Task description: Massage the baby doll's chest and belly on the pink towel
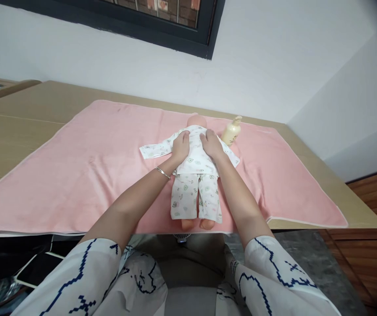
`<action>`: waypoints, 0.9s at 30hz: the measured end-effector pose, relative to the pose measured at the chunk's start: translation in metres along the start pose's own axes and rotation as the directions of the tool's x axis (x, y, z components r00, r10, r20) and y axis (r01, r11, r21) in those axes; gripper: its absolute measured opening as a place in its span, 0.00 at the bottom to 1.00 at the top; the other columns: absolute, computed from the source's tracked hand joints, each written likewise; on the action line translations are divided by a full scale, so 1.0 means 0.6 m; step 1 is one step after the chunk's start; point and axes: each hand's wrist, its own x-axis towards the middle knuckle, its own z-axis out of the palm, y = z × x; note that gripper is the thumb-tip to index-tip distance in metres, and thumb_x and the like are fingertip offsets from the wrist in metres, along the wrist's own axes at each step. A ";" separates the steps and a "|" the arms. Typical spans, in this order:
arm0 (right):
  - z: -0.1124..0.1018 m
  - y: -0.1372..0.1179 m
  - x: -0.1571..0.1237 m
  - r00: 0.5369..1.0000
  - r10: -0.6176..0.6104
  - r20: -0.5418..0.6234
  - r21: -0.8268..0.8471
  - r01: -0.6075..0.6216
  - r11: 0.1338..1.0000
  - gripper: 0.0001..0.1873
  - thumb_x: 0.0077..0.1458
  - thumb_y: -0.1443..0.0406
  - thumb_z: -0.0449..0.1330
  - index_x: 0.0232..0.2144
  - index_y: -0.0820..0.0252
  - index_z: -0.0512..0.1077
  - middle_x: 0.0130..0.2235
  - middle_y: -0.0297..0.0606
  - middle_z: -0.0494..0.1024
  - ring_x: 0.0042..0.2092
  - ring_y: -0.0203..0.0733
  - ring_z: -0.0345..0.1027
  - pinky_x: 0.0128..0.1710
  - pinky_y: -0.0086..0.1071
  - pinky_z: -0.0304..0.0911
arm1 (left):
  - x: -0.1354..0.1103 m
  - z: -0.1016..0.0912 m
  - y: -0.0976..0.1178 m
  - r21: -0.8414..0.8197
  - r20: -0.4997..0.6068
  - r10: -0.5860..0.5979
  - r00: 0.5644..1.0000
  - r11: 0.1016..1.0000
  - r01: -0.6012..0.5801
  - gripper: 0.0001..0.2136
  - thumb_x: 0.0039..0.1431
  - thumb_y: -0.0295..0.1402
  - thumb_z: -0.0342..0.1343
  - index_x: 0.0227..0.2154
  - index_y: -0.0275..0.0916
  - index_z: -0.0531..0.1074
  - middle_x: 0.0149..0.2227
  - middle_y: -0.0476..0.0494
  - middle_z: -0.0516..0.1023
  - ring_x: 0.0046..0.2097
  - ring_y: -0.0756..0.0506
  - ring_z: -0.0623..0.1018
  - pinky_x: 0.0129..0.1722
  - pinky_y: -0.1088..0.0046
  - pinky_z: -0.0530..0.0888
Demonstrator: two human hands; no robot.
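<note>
Head view, pump bottle (231,132), contents unseen, hands (181,148) (212,145) on doll (195,153), fingers' spread and hold unclear

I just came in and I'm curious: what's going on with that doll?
Someone's left hand is on a doll, at one side of its top, and their right hand is at the other. I can't tell whether they're gripping it. The doll lies on a pink blanket on a table, its feet at the near edge. A bottle is beside it, on the right.
</note>
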 end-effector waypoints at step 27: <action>-0.013 0.007 -0.003 0.988 0.108 0.108 -0.051 -0.103 0.993 0.35 0.70 0.52 0.39 0.65 0.73 0.60 0.72 0.57 0.54 0.74 0.57 0.43 0.71 0.54 0.39 | -0.029 -0.004 0.088 0.547 0.275 -0.062 0.959 0.831 -0.103 0.22 0.67 0.36 0.46 0.58 0.27 0.67 0.64 0.24 0.69 0.68 0.32 0.66 0.69 0.54 0.61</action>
